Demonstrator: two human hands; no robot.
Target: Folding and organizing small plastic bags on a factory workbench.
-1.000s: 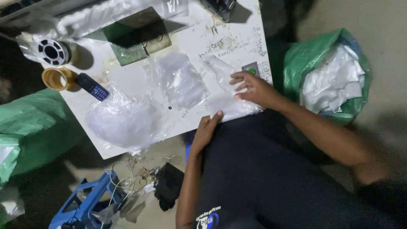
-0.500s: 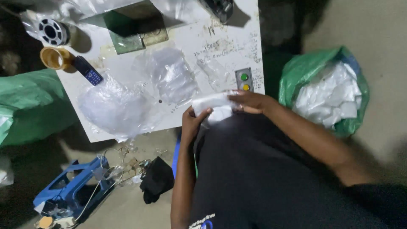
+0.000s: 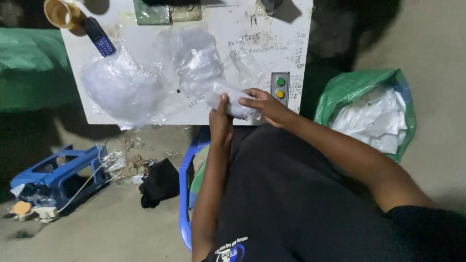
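Since half a second ago both hands have drawn the folded clear plastic bag a little further toward the near edge of the tabletop, and the view has shifted so the tape roll now sits at the far left corner. The white tabletop is scuffed and scribbled on, standing over a bare, dim concrete floor. The left hand stands upright at the near edge, fingers straight and pressed against the bag's left end; the right hand curls over its right end, thumb and fingers closed on it, forearm running back to the right. The bag lies at the near edge, just left of a grey control box with two buttons, one green and one yellow. Two loose heaps of clear plastic lie across the middle. One brown tape roll and one dark mobile phone sit at the far left corner. One green sack of white sheets stands right of the table; one blue plastic stool lies on the floor to the left.
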